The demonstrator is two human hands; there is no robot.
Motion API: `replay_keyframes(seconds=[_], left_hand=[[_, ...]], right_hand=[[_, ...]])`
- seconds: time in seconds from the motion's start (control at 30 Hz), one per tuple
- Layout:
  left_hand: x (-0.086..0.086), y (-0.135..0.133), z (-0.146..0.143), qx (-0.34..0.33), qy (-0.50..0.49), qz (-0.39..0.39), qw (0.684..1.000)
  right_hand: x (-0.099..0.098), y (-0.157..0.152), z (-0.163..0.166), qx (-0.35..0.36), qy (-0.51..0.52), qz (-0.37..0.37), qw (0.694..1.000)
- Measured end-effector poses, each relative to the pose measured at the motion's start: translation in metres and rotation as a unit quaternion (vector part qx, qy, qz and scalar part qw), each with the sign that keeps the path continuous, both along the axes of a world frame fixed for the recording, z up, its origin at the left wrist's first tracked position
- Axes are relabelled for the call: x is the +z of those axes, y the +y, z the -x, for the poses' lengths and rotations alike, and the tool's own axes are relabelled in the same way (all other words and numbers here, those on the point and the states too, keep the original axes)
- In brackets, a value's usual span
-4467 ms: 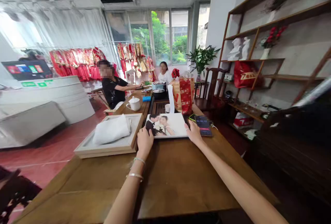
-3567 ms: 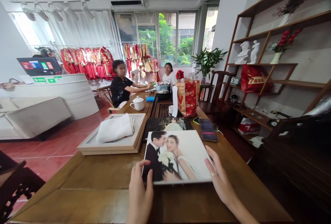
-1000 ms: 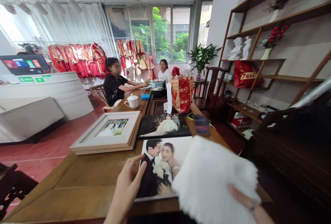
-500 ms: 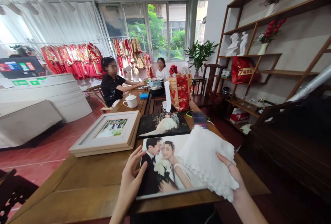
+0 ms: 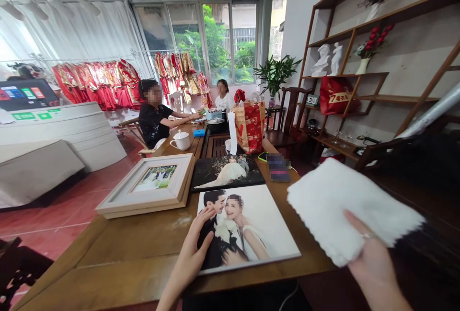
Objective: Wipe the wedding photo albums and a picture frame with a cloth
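A frameless wedding photo print (image 5: 258, 220) lies on the near part of the wooden table (image 5: 143, 248). My left hand (image 5: 192, 256) rests flat on its left edge, fingers stretched out over the picture. My right hand (image 5: 373, 265) holds a folded white cloth (image 5: 348, 205) up in the air, right of the print and past the table's right edge. A second, dark photo print (image 5: 226, 173) lies just behind the first. A white-framed picture (image 5: 151, 181) sits on a stack of frames to the left.
A phone (image 5: 276, 168) lies behind the prints. Farther along the table stand a red gift bag (image 5: 249, 126), a white teapot (image 5: 180, 140) and a tea tray. Two people sit at the far end. Wooden shelves and a chair line the right wall.
The print was pulled close to the table's near edge. My right hand took the white cloth off the framed picture, brought it over the print, then swung it off to the right.
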State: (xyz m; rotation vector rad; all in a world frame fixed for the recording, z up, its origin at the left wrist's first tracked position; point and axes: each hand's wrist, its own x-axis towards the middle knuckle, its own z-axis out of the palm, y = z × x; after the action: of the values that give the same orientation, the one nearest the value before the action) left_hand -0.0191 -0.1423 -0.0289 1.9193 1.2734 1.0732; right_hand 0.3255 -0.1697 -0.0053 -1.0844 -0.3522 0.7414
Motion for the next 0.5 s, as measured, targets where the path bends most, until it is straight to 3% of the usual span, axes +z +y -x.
replay_keyframes(seconds=[0.1,0.17,0.2,0.27,0.33,0.37,0.43,0.5], left_hand=[[0.001,-0.001,0.002,-0.002,-0.007,0.002,1.0],[0.001,-0.002,0.003,-0.01,-0.009,0.004,1.0],[0.002,-0.002,0.004,-0.014,-0.01,0.008,1.0],[0.002,-0.003,0.004,-0.016,-0.014,0.018,1.0],[0.002,-0.004,0.004,-0.009,-0.02,0.022,1.0],[0.003,-0.005,0.003,-0.005,-0.022,0.021,1.0],[0.003,-0.006,0.002,0.001,-0.02,0.017,1.0],[0.004,-0.007,0.0,-0.001,-0.013,0.009,1.0]], right_hand=[[0.005,-0.018,-0.027,-0.117,-0.156,-0.026,0.981],[0.002,-0.029,-0.041,-0.131,-0.323,-0.013,0.937],[-0.001,-0.032,-0.046,-0.107,-0.421,-0.015,0.901],[-0.009,-0.035,-0.048,-0.006,-0.609,-0.056,0.791],[-0.016,-0.029,-0.041,0.088,-0.726,-0.126,0.67],[-0.019,-0.024,-0.034,0.111,-0.758,-0.147,0.626],[-0.023,-0.013,-0.017,0.125,-0.786,-0.153,0.586],[-0.026,-0.002,0.001,0.143,-0.787,-0.126,0.586]])
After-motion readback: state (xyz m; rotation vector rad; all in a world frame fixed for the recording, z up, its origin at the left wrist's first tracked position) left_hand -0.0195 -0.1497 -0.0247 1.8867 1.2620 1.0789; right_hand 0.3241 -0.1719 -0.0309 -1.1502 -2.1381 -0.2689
